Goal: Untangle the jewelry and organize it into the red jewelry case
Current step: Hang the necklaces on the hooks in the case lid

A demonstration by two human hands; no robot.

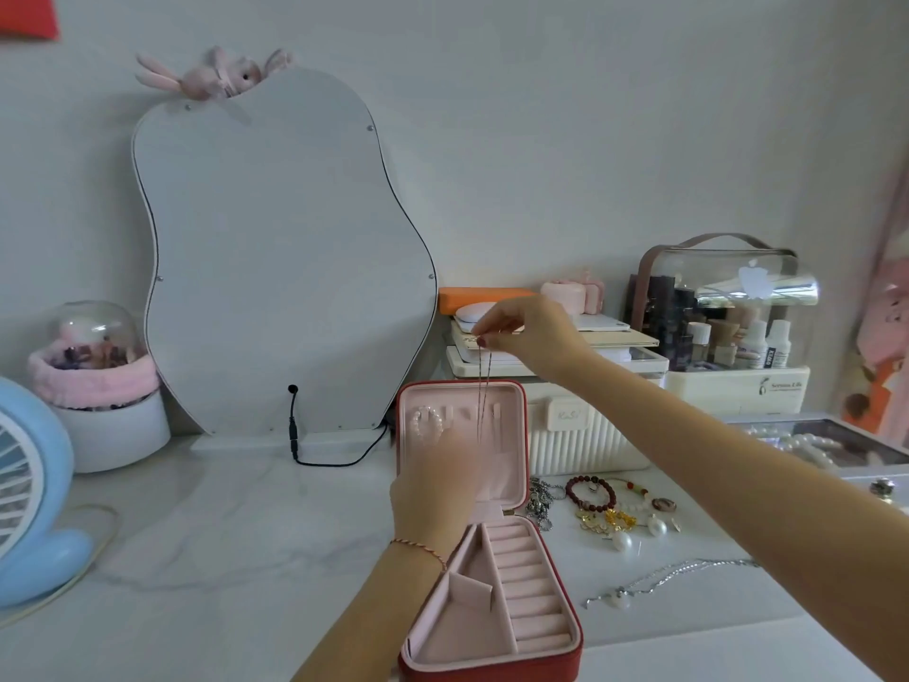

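Pinching the top of a thin chain necklace (483, 381), the right hand (529, 332) was raised above the open lid of the red jewelry case (521, 435), fingertips closed on the chain, which hung straight down in two strands in front of the pink lid lining. Left hand (435, 484) was lower, in front of the lid, blurred; it seemed to reach for the chain's lower end, but whether it gripped anything could not be told. A pearl bracelet (427, 425) hung on a lid hook at the left. Case base lay flat on the worktop (221, 534), ring rolls and compartments looking empty.

Judged step: hanging the necklace on a lid hook. To do it well: keep the chain taut and vertical so the strands don't twist, loop the top over a free hook to the right of the bracelet, not over it, then guide the tail down with the left hand, probably into the lid pocket. Lid stood upright, so a light touch was needed or it could tip back.

To the right of the case on the worktop: a red bead bracelet (590, 493), gold pieces (607, 520), pearl earrings (639, 533), a tangled metal chain (540, 504) just beside the lid, and a silver necklace (674, 578) nearer the front. Most of the sorting looked still to do.
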